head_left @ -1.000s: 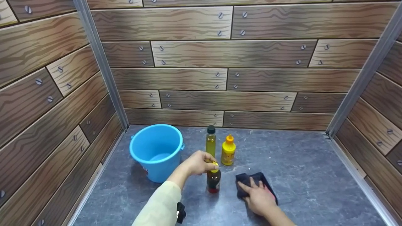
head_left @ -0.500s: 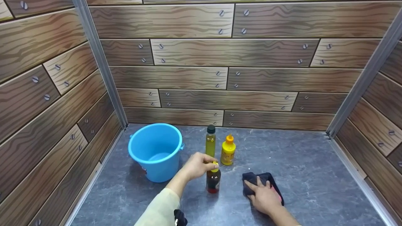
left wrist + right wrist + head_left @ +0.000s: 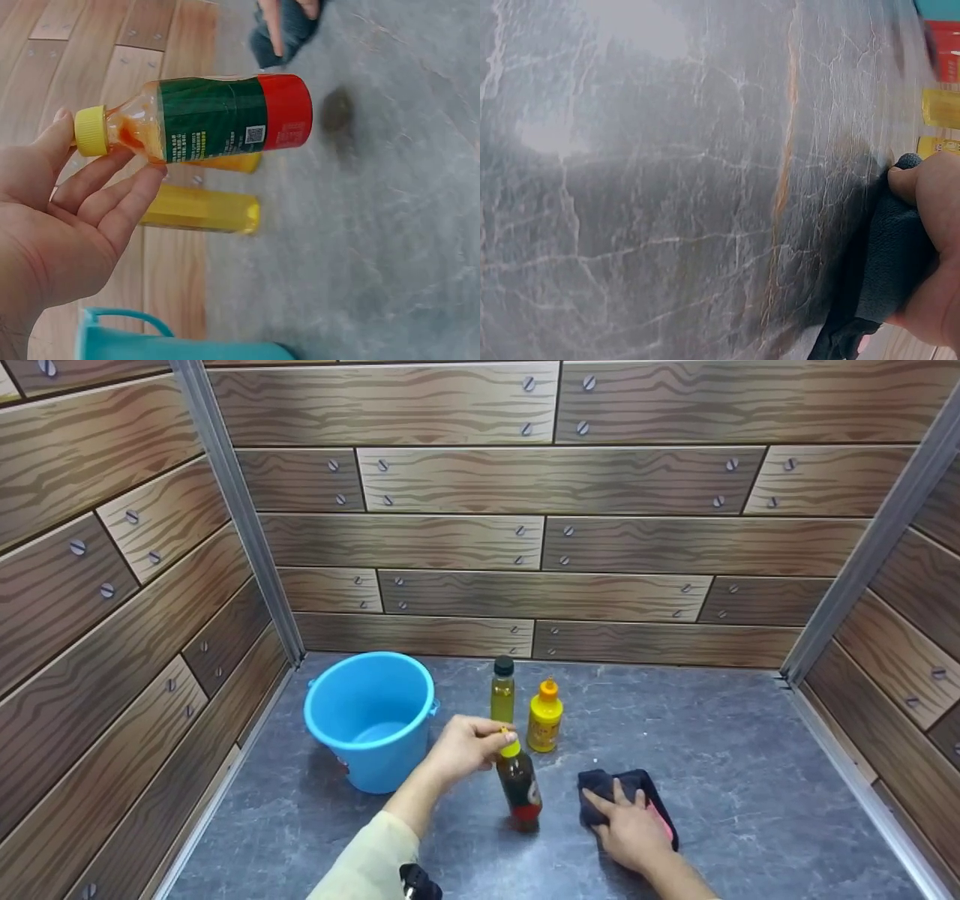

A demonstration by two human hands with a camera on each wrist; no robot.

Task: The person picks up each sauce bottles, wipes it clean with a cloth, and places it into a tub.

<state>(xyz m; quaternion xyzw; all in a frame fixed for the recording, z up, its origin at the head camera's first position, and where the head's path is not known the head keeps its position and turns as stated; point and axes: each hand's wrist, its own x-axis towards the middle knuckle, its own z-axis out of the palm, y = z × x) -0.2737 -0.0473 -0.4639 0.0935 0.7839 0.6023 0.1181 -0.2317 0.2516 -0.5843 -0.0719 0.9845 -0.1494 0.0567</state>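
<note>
My left hand (image 3: pixel 465 750) pinches the yellow cap of a sauce bottle (image 3: pixel 520 789) between thumb and fingers. In the left wrist view the bottle (image 3: pixel 217 116) has a green label with a red band at the base; a shadow lies on the tabletop beyond its base, apart from it. The head view shows it tilted, base to the right. My right hand (image 3: pixel 634 829) rests with spread fingers on a folded dark cloth (image 3: pixel 596 789) with a pink patch at its edge. Seen from the right wrist, the thumb lies along the cloth (image 3: pixel 892 255).
Behind the sauce bottle stand an oil bottle (image 3: pixel 502 694) with a dark cap and a yellow squeeze bottle (image 3: pixel 545 720) with an orange nozzle. A blue bucket (image 3: pixel 386 769) stands to the left. Wood-patterned walls (image 3: pixel 465 544) enclose the grey marbled tabletop (image 3: pixel 750 765).
The sauce bottle, upright before, is now lifted and tilted in my left hand. My right hand and the cloth slid rightward at first, then stayed in place.
</note>
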